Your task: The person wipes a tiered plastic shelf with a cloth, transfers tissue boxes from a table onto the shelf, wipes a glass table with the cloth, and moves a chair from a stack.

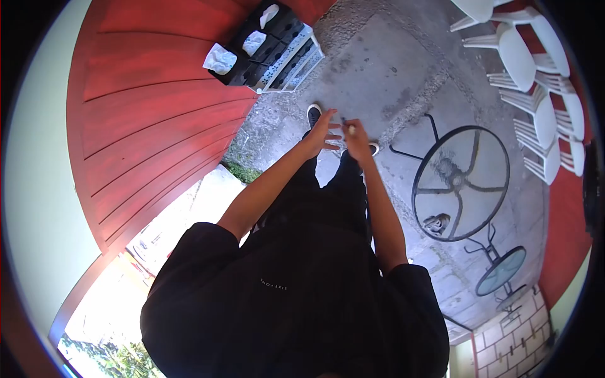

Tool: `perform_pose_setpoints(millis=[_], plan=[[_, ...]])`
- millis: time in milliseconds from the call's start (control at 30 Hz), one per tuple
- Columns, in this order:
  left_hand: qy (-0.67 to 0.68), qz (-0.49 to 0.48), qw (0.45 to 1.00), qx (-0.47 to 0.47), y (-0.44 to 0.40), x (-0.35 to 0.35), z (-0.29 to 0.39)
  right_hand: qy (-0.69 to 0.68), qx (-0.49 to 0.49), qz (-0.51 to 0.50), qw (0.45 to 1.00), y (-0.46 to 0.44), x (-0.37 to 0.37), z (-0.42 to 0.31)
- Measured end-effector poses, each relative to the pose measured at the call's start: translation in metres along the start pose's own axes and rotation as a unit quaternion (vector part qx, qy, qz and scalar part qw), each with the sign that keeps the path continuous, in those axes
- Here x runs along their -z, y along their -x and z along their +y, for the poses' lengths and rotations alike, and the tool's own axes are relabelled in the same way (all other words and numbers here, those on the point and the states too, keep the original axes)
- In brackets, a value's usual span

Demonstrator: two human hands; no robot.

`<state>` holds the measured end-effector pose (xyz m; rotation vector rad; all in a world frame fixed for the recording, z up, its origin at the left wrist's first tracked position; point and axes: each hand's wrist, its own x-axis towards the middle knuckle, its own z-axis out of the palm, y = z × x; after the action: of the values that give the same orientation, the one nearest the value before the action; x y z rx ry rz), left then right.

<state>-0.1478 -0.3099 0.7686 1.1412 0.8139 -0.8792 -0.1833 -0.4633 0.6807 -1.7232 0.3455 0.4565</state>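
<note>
My left hand (321, 134) is held out in front of my body with its fingers spread, and nothing shows in it. Just to its right, my right hand (357, 141) is closed, its fingers curled in. A small pale spot and a dark bit show at its fingers, too small to name. The two hands are close together but apart, above my dark shoes (314, 114) and the concrete floor.
A black and white drawer unit (277, 53) with crumpled white items stands against the red wall (164, 82). To the right are a round glass table (463, 157) with a small object (436, 223) on it, a smaller glass table (501, 271) and stacked white chairs (517, 57).
</note>
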Motion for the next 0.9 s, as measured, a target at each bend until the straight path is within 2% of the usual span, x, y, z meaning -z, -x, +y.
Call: perform_pose_setpoints(millis=[33,100,167,200,300,400,500,567,667,767,833,900], plan=[[0.045,-0.014,0.999,0.01,-0.008,0.013,-0.001,0.042,0.066,0.007,0.997,-0.005,-0.028,-0.007],[0.172,-0.043,0.984,0.003,-0.034,0.043,-0.011,0.075,0.111,-0.001,0.991,-0.016,-0.072,-0.03],[0.334,-0.071,0.94,-0.03,-0.081,0.084,-0.042,0.108,0.122,-0.031,0.986,-0.023,-0.101,-0.052],[0.37,-0.073,0.922,-0.087,-0.109,0.104,-0.065,0.127,0.112,-0.055,0.984,-0.028,-0.112,-0.062],[0.423,-0.152,0.891,-0.059,-0.094,0.145,-0.043,0.193,0.105,-0.125,0.968,-0.045,-0.138,-0.08],[0.463,-0.101,0.88,-0.014,-0.09,0.168,-0.027,0.241,0.108,-0.199,0.944,-0.06,-0.162,-0.086],[0.425,-0.091,0.9,0.008,-0.087,0.19,-0.011,0.209,0.129,-0.249,0.937,-0.081,-0.177,-0.071],[0.394,-0.047,0.917,0.046,-0.101,0.207,-0.013,0.177,0.138,-0.272,0.936,-0.098,-0.183,-0.058],[0.366,0.036,0.926,0.084,-0.111,0.216,-0.001,0.117,0.001,-0.28,0.953,-0.117,-0.19,-0.07],[0.269,0.107,0.953,0.084,-0.135,0.233,-0.003,0.134,0.013,-0.213,0.968,-0.133,-0.2,-0.068],[0.191,0.169,0.966,0.045,-0.14,0.238,0.004,-0.013,-0.101,-0.171,0.98,-0.137,-0.203,-0.086],[0.126,0.247,0.961,-0.024,-0.137,0.236,0.024,-0.143,-0.195,-0.14,0.96,-0.142,-0.205,-0.102]])
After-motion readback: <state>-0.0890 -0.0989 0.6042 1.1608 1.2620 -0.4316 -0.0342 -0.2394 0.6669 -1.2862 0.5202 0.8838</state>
